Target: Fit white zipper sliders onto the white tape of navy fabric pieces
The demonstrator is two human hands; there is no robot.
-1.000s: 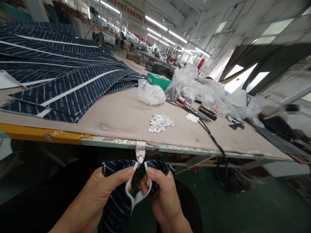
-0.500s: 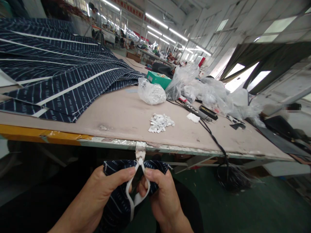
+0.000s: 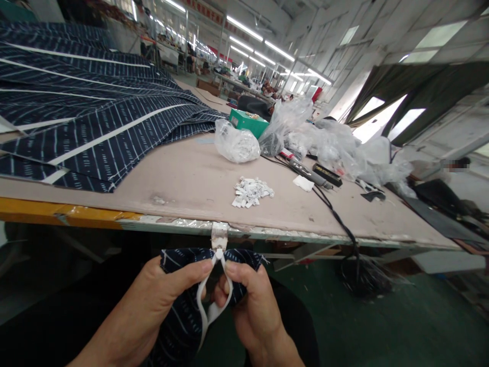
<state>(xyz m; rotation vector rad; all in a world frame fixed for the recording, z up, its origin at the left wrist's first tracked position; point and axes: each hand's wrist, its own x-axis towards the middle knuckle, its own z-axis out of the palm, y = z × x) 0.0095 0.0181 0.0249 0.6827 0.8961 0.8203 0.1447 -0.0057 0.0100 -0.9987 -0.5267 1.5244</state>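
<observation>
Below the table edge, my left hand [image 3: 168, 288] pinches one side of a navy striped fabric piece [image 3: 181, 318], its thumb against a white zipper tape [image 3: 201, 300]. My right hand [image 3: 252, 295] pinches the other side, thumb and curled fingers closed on cloth and tape. Between the hands the two white edges bow apart in a loop. They meet at a small white piece, apparently a zipper slider [image 3: 219, 254], at the tip of a worn holder [image 3: 219, 235] fixed to the table edge. Much of the cloth behind my fingers is hidden.
Small white pieces [image 3: 252, 192] lie heaped on the table [image 3: 183, 178]. Behind them are a filled plastic bag [image 3: 237, 144], a green box [image 3: 248, 121] and a grey corded tool [image 3: 307, 171]. Long navy striped fabric [image 3: 99, 127] covers the left side. A black cable [image 3: 340, 221] hangs over the edge.
The view has shifted slightly, so everything sits a little further left and up. Both hands keep the same hold on the fabric and tape, with the loop almost unchanged.
</observation>
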